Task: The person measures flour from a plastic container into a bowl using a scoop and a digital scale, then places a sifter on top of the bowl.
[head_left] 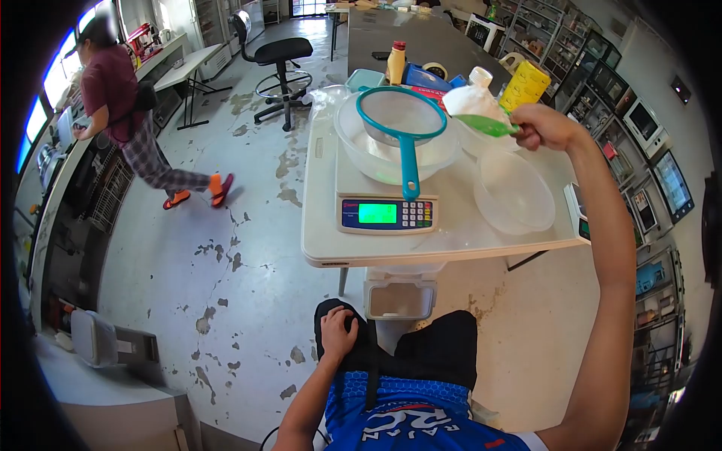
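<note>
My right hand [543, 126] is closed on the handle of a green scoop [485, 125], held over white powder [472, 101] heaped in a container at the table's right. My left hand [338, 331] rests on my knee, its fingers curled slightly over the dark cloth. A teal-rimmed sieve [401, 114] lies across a clear bowl [357, 149] on a digital scale [387, 216] with a lit green display. Beside the bowl, to its right, stands an empty translucent tub [514, 192].
A yellow container [525, 86], a capped bottle [395, 63] and a teal container [365, 80] stand at the back of the white table [320, 218]. A lidded bin [400, 298] is beneath it. Another person [120, 98] is at the left counter, near a black stool [282, 52].
</note>
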`<state>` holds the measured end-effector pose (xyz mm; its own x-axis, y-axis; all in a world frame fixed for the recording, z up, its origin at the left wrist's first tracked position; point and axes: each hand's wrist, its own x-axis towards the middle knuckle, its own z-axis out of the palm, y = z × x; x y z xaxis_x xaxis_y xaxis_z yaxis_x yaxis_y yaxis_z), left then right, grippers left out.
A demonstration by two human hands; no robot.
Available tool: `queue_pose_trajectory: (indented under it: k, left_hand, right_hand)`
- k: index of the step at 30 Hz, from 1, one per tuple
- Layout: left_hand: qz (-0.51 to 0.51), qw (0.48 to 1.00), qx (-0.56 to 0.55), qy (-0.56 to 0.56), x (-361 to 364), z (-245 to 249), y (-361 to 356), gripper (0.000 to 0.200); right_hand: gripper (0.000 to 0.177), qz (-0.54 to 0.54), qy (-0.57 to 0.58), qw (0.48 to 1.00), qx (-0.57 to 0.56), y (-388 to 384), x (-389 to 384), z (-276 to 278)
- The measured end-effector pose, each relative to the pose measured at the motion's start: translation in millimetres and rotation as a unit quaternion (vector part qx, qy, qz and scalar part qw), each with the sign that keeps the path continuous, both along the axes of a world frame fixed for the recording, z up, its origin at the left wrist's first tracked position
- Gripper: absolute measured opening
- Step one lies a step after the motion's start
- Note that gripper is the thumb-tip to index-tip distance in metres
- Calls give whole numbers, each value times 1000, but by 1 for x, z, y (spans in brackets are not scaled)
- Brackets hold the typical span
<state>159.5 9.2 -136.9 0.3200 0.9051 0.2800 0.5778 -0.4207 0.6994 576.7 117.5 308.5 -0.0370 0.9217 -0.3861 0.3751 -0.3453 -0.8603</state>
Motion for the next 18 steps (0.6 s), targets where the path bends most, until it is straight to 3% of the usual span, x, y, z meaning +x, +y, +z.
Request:
queue_pose_trajectory:
  k: [5,8,9,11,12,13,15,17,18]
  left_hand:
    - [8,1000,-9,0,-3,2,6,13]
    - [13,1000,-7,-3,-7,0,7,13]
    - [13,1000,-8,-4,-7,-1,8,13]
    - [14,1000,-11,-5,-8,0,8,13]
    - [16,1000,-9,-9,-9,1,8,12]
    - [18,1000,-8,-12,-8,1,8,12]
    - [17,1000,-10,-12,-8,0,9,12]
    - [16,1000,-12,-13,-8,0,8,12]
    - [19,1000,-6,-13,-7,0,8,12]
  right_hand:
    - [23,44,-99,994,-14,73,-14,2]
    - [26,26,-260,965,0,105,-30,-6]
    - [26,28,-259,965,-3,113,-31,-9]
    - [27,112,-371,919,70,132,-33,-17]
    - [29,127,-481,859,124,144,-36,-22]
    - [29,128,-481,859,122,150,-37,-26]
    - [29,148,-663,702,214,147,-64,-32]
    - [26,110,-689,682,217,138,-93,-35]
    - [25,119,-718,645,232,134,-105,-34]
